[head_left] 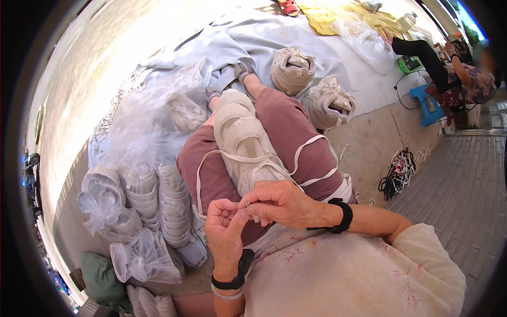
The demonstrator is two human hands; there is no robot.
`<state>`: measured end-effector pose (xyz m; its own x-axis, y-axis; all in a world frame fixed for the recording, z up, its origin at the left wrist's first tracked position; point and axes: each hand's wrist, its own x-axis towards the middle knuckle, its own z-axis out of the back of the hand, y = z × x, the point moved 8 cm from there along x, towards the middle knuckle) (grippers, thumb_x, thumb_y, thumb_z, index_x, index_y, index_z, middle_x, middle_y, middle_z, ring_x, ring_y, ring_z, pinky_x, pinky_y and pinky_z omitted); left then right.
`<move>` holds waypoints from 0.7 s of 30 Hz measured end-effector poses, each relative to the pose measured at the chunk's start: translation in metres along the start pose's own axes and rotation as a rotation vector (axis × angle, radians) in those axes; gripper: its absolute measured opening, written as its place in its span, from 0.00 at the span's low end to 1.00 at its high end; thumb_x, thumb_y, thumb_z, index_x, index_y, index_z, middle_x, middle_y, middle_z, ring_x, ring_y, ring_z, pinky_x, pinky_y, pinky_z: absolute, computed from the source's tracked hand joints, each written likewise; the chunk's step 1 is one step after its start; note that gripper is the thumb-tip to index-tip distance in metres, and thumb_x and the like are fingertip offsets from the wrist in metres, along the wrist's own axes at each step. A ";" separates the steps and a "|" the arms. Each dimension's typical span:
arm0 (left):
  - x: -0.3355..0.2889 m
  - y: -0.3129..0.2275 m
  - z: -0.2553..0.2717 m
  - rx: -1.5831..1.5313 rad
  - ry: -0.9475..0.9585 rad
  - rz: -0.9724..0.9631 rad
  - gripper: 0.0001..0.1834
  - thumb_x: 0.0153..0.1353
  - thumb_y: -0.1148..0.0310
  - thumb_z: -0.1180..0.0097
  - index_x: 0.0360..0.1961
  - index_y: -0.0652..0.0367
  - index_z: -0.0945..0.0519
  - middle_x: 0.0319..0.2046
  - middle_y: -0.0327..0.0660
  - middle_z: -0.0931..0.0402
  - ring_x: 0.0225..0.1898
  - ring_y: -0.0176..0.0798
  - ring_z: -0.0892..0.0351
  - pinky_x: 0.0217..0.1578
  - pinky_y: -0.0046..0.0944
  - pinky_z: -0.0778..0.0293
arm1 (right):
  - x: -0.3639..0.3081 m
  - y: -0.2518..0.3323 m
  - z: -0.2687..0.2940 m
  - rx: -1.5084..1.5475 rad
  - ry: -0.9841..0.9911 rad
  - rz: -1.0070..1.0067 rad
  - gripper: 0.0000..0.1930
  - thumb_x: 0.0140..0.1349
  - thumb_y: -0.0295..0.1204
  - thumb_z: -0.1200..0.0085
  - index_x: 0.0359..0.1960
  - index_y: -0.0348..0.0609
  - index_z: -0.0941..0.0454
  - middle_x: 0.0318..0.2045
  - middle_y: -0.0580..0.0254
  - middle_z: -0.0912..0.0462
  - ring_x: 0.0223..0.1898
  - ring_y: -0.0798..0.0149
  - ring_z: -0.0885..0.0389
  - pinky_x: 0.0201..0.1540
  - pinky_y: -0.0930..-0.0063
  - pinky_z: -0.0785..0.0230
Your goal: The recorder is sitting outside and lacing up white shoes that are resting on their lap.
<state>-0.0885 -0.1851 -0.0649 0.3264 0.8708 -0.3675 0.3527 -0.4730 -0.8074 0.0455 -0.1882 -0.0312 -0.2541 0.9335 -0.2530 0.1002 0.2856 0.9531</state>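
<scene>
Across my lap lies a row of nested off-white shoe uppers (247, 150), the nearest one with a long white shoelace (310, 141) that loops over both thighs. Close together in front of my body, my left hand (224, 227) and my right hand (282, 203) meet at the fingertips, just below the nearest upper. Both are closed in a pinch on what looks like the shoelace's end. A short pale bit shows under the right fingers; the fingertips hide most of it.
Bagged stacks of shoe uppers (174, 206) lie on my left, beside a green bag (104, 282). Two bundles of uppers (293, 68) stand beyond my right knee. Black and white laces (400, 171) lie at right. Another person sits near a blue stool (426, 105).
</scene>
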 end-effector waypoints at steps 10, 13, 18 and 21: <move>-0.019 -0.034 -0.049 0.867 0.127 -0.444 0.10 0.63 0.68 0.43 0.42 0.63 0.22 0.38 0.45 0.21 0.41 0.51 0.24 0.46 0.42 0.32 | -0.020 0.056 -0.001 -0.574 -0.152 0.554 0.10 0.55 0.24 0.39 0.40 0.44 0.18 0.30 0.62 0.26 0.27 0.64 0.25 0.26 0.74 0.32; -0.022 -0.041 -0.049 0.779 0.102 -0.405 0.08 0.63 0.70 0.45 0.40 0.64 0.21 0.35 0.46 0.21 0.42 0.47 0.25 0.48 0.44 0.33 | -0.025 0.068 -0.003 -0.482 -0.145 0.646 0.11 0.56 0.24 0.39 0.42 0.44 0.18 0.29 0.63 0.27 0.26 0.66 0.26 0.24 0.74 0.33; -0.049 -0.126 -0.034 0.799 -0.024 -0.673 0.09 0.67 0.72 0.54 0.39 0.65 0.23 0.30 0.45 0.22 0.40 0.41 0.25 0.47 0.49 0.34 | -0.028 0.083 0.024 -0.414 -0.216 0.492 0.13 0.57 0.22 0.41 0.45 0.41 0.21 0.27 0.64 0.27 0.26 0.68 0.28 0.26 0.76 0.34; -0.095 -0.198 0.024 0.714 -0.356 -0.849 0.14 0.71 0.64 0.56 0.37 0.65 0.25 0.26 0.40 0.27 0.37 0.33 0.29 0.46 0.33 0.36 | -0.028 0.079 0.057 -0.529 -0.302 0.478 0.11 0.58 0.22 0.42 0.44 0.40 0.21 0.26 0.64 0.27 0.27 0.70 0.28 0.29 0.77 0.34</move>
<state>-0.2107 -0.1710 0.1185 -0.0821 0.9136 0.3983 -0.2712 0.3641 -0.8910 0.1148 -0.1792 0.0415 -0.0184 0.9695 0.2443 -0.3591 -0.2344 0.9034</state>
